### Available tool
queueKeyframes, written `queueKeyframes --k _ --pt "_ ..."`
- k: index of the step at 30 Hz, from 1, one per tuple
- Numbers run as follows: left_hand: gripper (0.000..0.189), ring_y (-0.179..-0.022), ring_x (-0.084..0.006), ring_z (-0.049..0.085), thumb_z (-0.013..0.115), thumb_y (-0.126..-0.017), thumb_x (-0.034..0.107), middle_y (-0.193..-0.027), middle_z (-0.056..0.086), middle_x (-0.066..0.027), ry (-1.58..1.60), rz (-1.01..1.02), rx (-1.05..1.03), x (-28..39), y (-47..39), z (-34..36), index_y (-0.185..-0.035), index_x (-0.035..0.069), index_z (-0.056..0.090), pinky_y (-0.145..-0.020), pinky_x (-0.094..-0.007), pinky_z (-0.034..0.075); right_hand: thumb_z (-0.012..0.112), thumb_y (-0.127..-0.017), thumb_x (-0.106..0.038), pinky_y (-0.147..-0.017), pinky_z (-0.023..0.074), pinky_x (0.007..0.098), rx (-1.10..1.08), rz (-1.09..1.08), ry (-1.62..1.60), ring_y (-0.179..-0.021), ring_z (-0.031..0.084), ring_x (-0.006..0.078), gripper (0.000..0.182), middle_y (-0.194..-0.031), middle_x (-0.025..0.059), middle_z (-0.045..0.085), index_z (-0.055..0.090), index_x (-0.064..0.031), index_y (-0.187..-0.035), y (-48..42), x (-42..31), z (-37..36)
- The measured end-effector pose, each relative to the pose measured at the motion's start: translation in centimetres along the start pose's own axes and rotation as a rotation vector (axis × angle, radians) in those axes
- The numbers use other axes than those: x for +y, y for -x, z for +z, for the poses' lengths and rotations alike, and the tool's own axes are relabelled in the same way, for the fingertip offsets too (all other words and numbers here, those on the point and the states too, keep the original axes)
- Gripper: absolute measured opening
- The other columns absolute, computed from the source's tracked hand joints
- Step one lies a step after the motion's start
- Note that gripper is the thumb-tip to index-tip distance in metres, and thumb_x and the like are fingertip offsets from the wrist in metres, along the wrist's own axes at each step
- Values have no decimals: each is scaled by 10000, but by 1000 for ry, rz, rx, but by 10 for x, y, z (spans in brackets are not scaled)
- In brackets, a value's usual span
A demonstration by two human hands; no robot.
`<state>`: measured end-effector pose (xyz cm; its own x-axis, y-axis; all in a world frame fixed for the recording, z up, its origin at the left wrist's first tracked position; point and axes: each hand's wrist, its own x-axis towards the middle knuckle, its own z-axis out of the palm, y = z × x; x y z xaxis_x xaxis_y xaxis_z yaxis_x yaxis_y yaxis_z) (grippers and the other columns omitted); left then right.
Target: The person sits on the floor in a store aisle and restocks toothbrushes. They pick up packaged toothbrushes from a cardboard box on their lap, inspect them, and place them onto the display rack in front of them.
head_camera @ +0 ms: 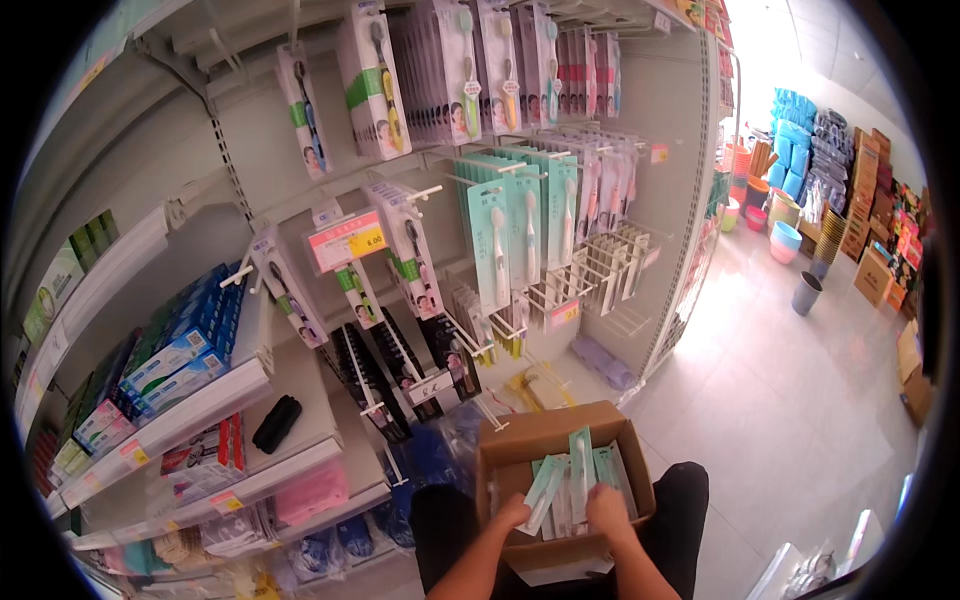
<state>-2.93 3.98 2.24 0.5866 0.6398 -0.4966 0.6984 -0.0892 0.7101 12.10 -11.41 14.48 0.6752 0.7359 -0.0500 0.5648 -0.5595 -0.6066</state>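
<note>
A cardboard box (551,430) stands upright with its top open between my knees, holding several toothbrushes in mint-green and clear blister packs (609,469). At its left side my left hand (512,511) grips the lower end of a packaged toothbrush (546,486) that leans to the right. My right hand (607,510) closes around the bottom of another toothbrush pack (580,456), which points upward inside the box. Fingertips of both hands are partly hidden. Matching mint-green toothbrush packs (491,247) hang on hooks of the display rack above the box.
Bare metal hooks (427,193) jut toward me from the rack. Shelves on the left carry toothpaste boxes (176,367) and a black roll-shaped item (277,424). Plastic buckets (785,241) and cartons (874,274) stand on the tiled floor (772,382) at right.
</note>
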Motion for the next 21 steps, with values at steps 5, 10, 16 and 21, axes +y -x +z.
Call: queueKeyframes --k 5,10,16,21 --pt "355 -1029 -370 596 501 -724 90 -1049 626 -255 1 8 61 0 -1 3 -1042 -2 632 -886 -401 450 460 -920 -136 -593 449 481 275 -228 -213 -668 605 408 197 -709 225 603 548 16 -831 -9 -73 -104" --pt "373 -1041 -374 590 506 -716 100 -1066 624 -250 -73 -3 40 9 1 4 -1055 7 631 -902 -403 446 454 -960 -201 -520 484 372 22 -220 -784 -552 596 243 254 -690 149 576 573 21 -924 -42 -166 -172" --pt "367 -1060 -387 579 504 -733 107 -1081 614 -263 -77 -46 59 7 -7 6 -1060 -6 625 -914 -419 440 424 -973 -211 -448 455 288 113 -514 -710 -490 584 175 294 -634 93 586 571 35 -911 -80 -225 -207" --pt "374 -1065 -393 575 501 -738 101 -1081 609 -273 -60 -58 20 11 -4 4 -1077 -10 614 -915 -420 438 419 -969 -199 -427 420 270 7 -435 -812 -453 569 155 293 -624 91 590 568 42 -895 -82 -247 -216"
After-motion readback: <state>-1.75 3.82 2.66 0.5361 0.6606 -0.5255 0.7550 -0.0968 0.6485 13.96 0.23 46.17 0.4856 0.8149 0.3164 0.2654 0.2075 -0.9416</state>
